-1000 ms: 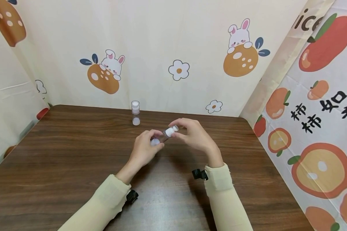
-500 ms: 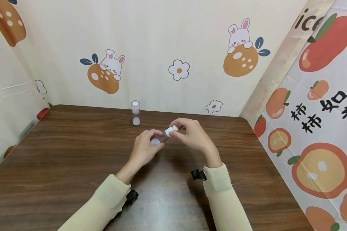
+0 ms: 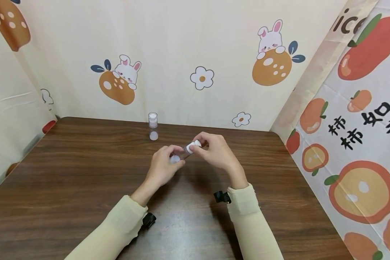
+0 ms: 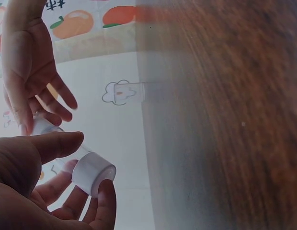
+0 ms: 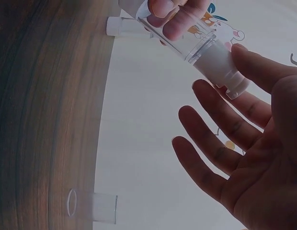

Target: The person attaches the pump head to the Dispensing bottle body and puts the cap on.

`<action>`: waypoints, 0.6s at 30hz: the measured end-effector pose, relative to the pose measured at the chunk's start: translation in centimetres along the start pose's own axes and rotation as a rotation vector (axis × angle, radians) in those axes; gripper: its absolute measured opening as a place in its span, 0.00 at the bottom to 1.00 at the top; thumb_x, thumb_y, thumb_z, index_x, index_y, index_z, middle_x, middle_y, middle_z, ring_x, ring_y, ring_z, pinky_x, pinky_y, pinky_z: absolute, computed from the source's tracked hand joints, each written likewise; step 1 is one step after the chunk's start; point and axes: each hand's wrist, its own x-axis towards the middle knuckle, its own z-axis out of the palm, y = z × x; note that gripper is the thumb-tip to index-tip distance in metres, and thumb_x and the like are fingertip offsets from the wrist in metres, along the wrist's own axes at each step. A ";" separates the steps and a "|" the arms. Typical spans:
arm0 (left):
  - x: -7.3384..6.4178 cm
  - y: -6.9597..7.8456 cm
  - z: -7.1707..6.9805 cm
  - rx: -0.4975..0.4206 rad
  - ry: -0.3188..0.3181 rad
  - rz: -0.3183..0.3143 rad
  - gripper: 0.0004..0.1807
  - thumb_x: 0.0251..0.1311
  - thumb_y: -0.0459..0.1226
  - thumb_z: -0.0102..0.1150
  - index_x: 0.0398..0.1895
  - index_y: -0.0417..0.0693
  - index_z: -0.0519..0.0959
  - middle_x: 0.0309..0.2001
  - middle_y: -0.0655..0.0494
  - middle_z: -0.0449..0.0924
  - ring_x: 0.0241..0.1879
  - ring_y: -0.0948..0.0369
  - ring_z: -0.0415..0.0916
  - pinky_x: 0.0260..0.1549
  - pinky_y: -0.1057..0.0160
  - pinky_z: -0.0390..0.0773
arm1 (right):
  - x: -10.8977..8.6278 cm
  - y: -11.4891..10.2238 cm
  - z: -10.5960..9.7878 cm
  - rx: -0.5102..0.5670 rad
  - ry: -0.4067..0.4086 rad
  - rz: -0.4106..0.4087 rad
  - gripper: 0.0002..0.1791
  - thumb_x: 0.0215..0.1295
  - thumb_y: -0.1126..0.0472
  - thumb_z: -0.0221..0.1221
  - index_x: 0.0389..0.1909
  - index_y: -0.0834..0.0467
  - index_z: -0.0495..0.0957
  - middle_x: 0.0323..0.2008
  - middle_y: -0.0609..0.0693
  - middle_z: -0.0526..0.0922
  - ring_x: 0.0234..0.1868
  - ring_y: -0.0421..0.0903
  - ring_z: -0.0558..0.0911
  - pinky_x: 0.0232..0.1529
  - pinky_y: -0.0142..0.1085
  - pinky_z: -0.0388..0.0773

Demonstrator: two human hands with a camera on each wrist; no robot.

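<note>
A small clear pump bottle (image 3: 186,153) slants between both hands above the table. My left hand (image 3: 160,166) grips its lower end; in the left wrist view, thumb and fingers lie round the white base (image 4: 93,173). At the upper end, my right hand (image 3: 219,151) pinches the white pump head (image 5: 220,64) between thumb and index finger, while its other fingers spread loosely in the right wrist view. A second pump bottle (image 3: 153,126), with its clear cap on, stands upright near the table's back edge.
A clear cap (image 5: 104,208) stands on the table, visible in the right wrist view and also beyond the hands in the left wrist view. The brown wooden table (image 3: 84,173) meets a printed curtain (image 3: 169,43) at the back and sides.
The right hand's thumb and index finger have drawn in closer round the pump head, and its wrist has shifted slightly left. The left hand keeps its grip in place.
</note>
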 end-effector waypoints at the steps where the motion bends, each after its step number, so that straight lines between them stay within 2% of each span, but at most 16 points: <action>1: 0.0 0.0 0.0 0.002 0.002 0.005 0.20 0.59 0.35 0.77 0.55 0.46 0.85 0.51 0.47 0.84 0.51 0.50 0.79 0.50 0.49 0.76 | 0.0 0.0 0.0 -0.001 0.000 0.003 0.07 0.72 0.55 0.70 0.43 0.52 0.85 0.35 0.43 0.86 0.37 0.41 0.85 0.38 0.39 0.81; 4: 0.0 0.0 -0.1 0.004 0.006 0.014 0.20 0.58 0.35 0.78 0.55 0.46 0.85 0.50 0.47 0.85 0.50 0.50 0.80 0.50 0.49 0.76 | 0.0 0.0 0.0 0.000 -0.010 0.017 0.09 0.71 0.53 0.70 0.46 0.51 0.85 0.34 0.42 0.86 0.38 0.41 0.85 0.39 0.40 0.81; 9: 0.0 0.1 -0.1 0.007 0.010 0.021 0.21 0.58 0.35 0.78 0.54 0.46 0.86 0.50 0.47 0.85 0.50 0.49 0.80 0.50 0.50 0.76 | -0.1 -0.1 -0.4 0.003 -0.029 0.029 0.16 0.70 0.51 0.71 0.54 0.52 0.84 0.37 0.42 0.86 0.44 0.42 0.86 0.46 0.44 0.83; 18: -0.1 0.2 -0.2 -0.001 0.009 0.008 0.21 0.58 0.35 0.79 0.54 0.46 0.85 0.51 0.47 0.85 0.50 0.49 0.80 0.50 0.49 0.76 | -0.3 0.0 -1.2 0.033 -0.031 -0.028 0.20 0.67 0.55 0.74 0.57 0.53 0.83 0.47 0.43 0.87 0.50 0.42 0.85 0.60 0.48 0.81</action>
